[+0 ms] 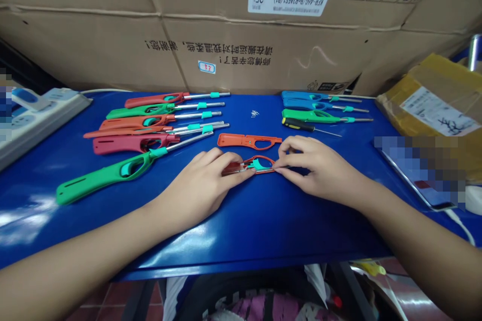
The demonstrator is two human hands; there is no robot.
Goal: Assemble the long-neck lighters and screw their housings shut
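An opened orange lighter half [253, 164] with a teal trigger inside lies on the blue table [248, 220]. My left hand [203, 185] rests over its handle end, fingers closed on it. My right hand [320, 168] pinches the front end, where a thin metal tube pokes out. Just behind lies a separate orange shell half [248, 140].
Several red, orange and green long-nosed lighters [150, 130] lie at the left. Blue and green lighters [320, 108] and a screwdriver [305, 127] lie at the right. Cardboard boxes [241, 25] stand behind. A power strip [33, 115] is far left, a brown parcel [433, 105] right.
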